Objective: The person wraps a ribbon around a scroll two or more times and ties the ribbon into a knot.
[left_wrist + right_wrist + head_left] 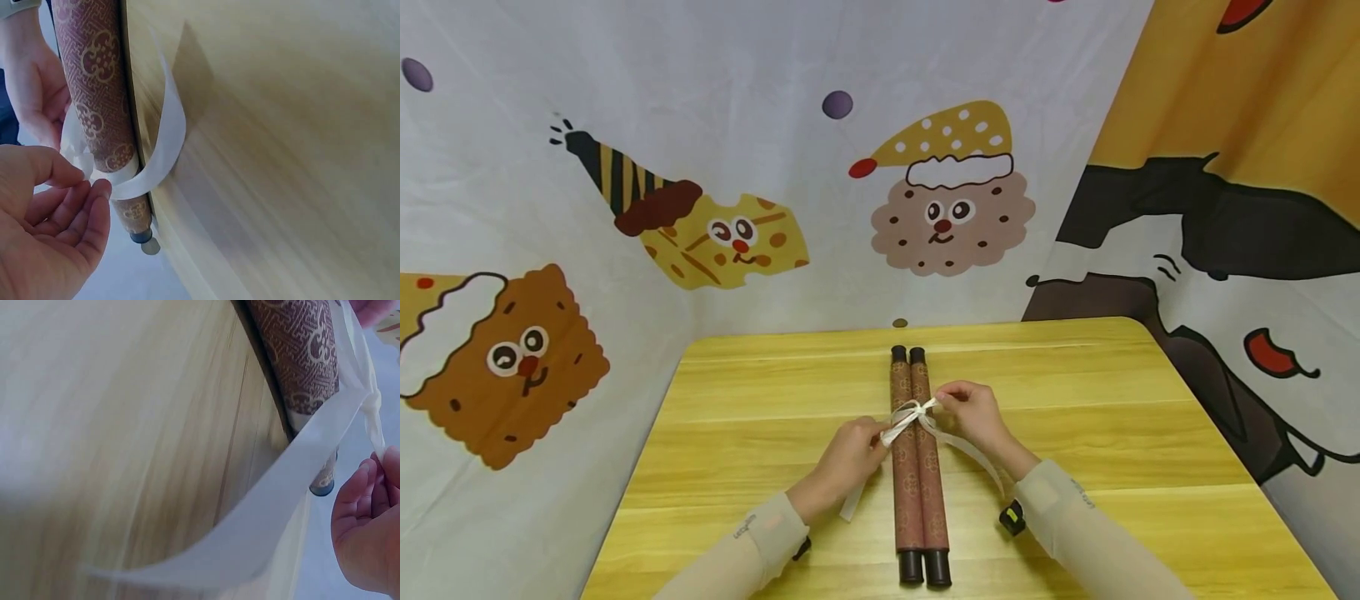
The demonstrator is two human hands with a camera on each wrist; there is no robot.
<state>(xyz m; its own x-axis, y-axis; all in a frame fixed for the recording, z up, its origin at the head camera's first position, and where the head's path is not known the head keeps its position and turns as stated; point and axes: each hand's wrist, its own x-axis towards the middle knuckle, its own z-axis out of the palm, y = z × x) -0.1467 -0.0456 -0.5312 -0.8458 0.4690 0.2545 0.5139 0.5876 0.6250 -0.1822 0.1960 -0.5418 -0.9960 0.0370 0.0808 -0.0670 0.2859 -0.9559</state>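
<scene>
Two rolls of a scroll (907, 492), reddish brown with gold patterns and dark end knobs, lie side by side on the table. A white ribbon (904, 421) goes round both and is knotted over them, with loops and loose tails. On the left, my left hand (852, 454) pinches one ribbon loop between thumb and fingers. Opposite it, my right hand (976, 410) pinches the other part of the ribbon near the knot. One tail (269, 512) hangs in a curve in the right wrist view; another tail (169, 131) curls over the wood in the left wrist view.
The yellow wood-grain table (760, 383) has rounded far corners. Behind and beside it hangs a white cloth (760, 100) printed with cartoon food figures. An orange, black and white printed section (1217, 225) covers the right side.
</scene>
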